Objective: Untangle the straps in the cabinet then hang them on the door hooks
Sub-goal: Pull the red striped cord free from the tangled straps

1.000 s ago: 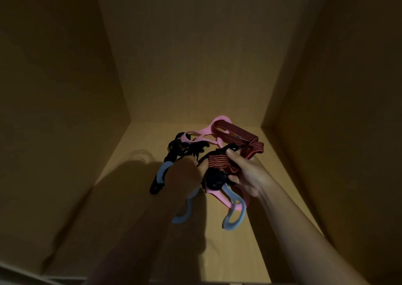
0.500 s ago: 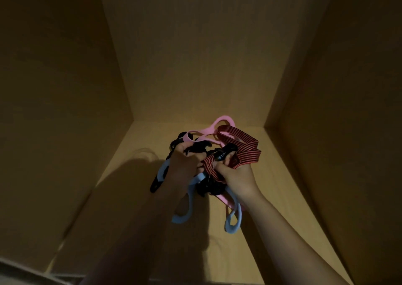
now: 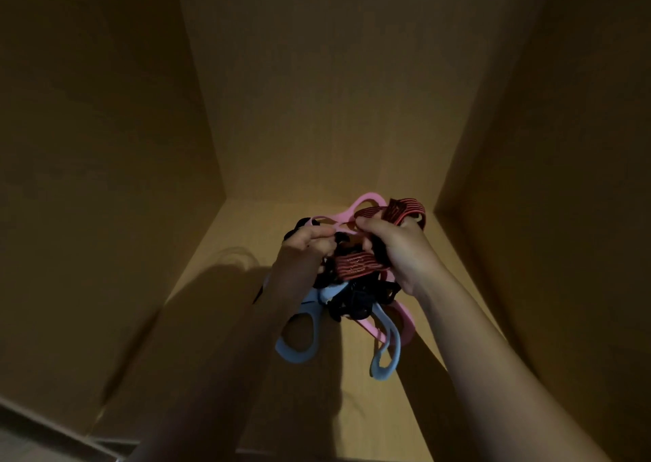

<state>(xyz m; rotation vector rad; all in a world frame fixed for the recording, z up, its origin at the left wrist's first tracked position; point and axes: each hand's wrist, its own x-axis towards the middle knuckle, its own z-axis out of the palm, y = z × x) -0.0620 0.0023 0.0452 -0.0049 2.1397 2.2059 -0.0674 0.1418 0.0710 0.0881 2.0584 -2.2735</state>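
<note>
The right hand has moved farther into the tangle, now gripping the red-striped strap by its upper loop.

The pale wooden cabinet floor is lying dim under a broad shadow spreading across its left part, and the tangled straps are hanging over it, with contact between them being impossible to tell.

Bare left hand, right hand; forearms apparently bare, dim.

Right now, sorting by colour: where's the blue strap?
Head view, centre: the blue strap dangles from the tangle, below the left hand and right hand.
</note>
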